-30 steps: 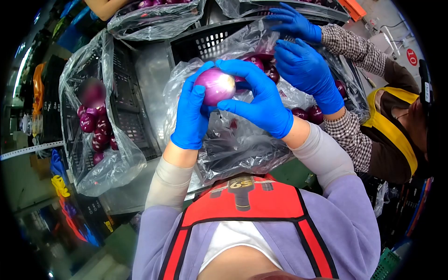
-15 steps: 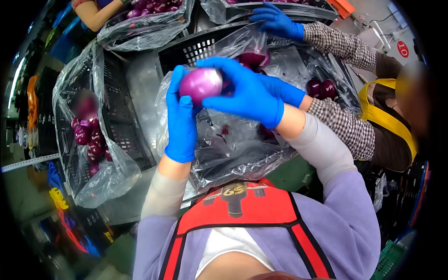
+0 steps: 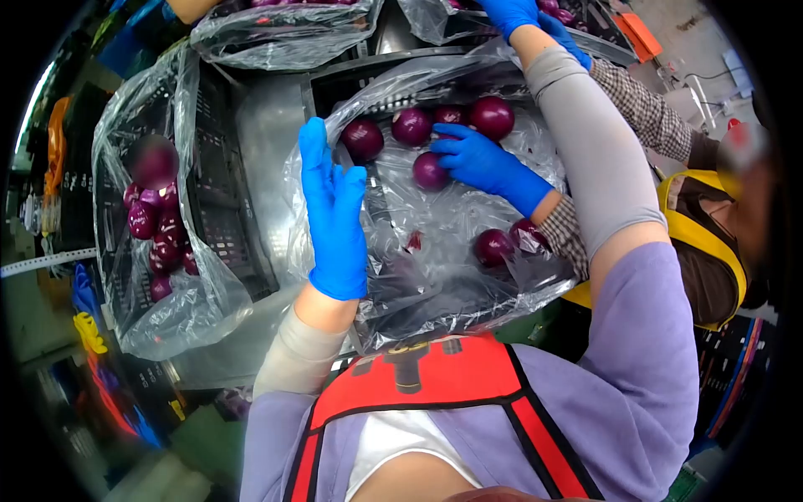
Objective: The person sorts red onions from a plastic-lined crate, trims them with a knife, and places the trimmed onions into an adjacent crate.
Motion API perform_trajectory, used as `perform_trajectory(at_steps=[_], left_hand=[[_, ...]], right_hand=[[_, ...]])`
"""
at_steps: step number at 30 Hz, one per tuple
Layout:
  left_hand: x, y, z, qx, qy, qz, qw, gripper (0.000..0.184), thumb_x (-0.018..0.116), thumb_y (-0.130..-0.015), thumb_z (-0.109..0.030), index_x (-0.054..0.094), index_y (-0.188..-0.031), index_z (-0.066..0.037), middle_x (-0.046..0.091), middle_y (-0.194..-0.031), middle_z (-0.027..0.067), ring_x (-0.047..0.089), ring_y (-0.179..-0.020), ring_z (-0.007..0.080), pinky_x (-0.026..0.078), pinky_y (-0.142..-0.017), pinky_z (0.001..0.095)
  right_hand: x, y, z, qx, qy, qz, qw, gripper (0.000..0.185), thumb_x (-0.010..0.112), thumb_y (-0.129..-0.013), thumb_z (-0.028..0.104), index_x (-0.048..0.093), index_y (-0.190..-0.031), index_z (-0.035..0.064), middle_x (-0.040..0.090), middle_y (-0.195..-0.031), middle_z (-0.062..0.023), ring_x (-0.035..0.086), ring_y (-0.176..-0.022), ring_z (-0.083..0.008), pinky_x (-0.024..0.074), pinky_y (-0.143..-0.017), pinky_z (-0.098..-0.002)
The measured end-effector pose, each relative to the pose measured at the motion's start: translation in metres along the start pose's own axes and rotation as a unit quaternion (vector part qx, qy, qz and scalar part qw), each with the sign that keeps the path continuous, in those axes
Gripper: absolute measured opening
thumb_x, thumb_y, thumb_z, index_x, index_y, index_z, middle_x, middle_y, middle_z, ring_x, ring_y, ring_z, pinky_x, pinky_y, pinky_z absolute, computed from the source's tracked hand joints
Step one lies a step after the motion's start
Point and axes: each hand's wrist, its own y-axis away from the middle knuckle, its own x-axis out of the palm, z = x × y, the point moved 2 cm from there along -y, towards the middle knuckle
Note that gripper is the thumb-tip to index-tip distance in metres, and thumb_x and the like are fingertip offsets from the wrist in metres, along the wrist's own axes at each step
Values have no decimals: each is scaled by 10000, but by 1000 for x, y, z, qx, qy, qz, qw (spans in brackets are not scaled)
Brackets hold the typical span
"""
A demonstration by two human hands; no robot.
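My left hand (image 3: pixel 336 222), in a blue glove, is raised at the near left of a lined crate, fingers stretched and nothing in it. My right hand (image 3: pixel 510 12), also gloved, reaches far forward to the top edge of the view; its fingers are cut off, so I cannot tell what it holds. Between my arms, red onions lie on the clear plastic liner (image 3: pixel 443 289): a dark purple onion (image 3: pixel 362 139) near my left fingertips, another onion (image 3: pixel 492 118) farther back, and one onion (image 3: pixel 493 248) nearer me.
A co-worker's gloved hand (image 3: pixel 498 174) touches an onion (image 3: pixel 431 171) in this crate; their other hand (image 3: pixel 569 42) is beside my right one. A bagged crate (image 3: pixel 230 209) with several onions (image 3: pixel 143 219) stands left. Another lined crate (image 3: pixel 288 38) is at the back.
The onion I held between both hands is out of sight. My right hand has moved far forward; my left has opened. The co-worker's near hand now reaches the onions.
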Motion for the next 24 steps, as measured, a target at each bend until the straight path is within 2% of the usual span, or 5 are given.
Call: perform_trajectory(at_steps=[8,16,17,21,24], left_hand=[[17,0,-21,-50,22,-111,992,620,417,-983,-398,241,-1497,-102,219,-1563,34,189,-1441,224,72,-1171,412],[21,-2,-22,-49,17,-107,993,610,418,-981,-407,271,-1487,-103,249,-1552,43,202,-1436,216,92,-1170,405],[19,-1,-21,-51,14,-110,992,608,419,-980,-405,273,-1487,-102,252,-1551,43,204,-1435,215,94,-1170,404],[6,-5,-9,-46,1,-56,997,599,411,-984,-396,279,-1484,-94,263,-1548,48,195,-1438,222,86,-1170,411],[5,-4,-5,-42,16,-67,997,575,378,-994,-391,292,-1482,-100,287,-1537,43,216,-1430,210,80,-1166,415]], right_hand=[[52,-33,-35,31,157,193,968,624,759,-669,385,573,-1207,129,639,-1100,-213,614,-1033,-369,486,-887,-418],[84,-46,-46,-6,82,235,968,503,700,-723,356,612,-1126,68,672,-999,-199,643,-955,-350,503,-831,-397],[74,-38,-25,-27,10,260,965,483,696,-723,342,618,-1112,66,672,-984,-194,644,-938,-346,507,-817,-396],[20,-5,39,-188,29,81,979,382,690,-753,329,666,-1028,64,682,-886,-145,656,-862,-302,517,-772,-374],[-32,45,104,-214,-83,245,942,249,677,-801,294,701,-864,54,671,-762,-104,642,-689,-244,516,-693,-347]])
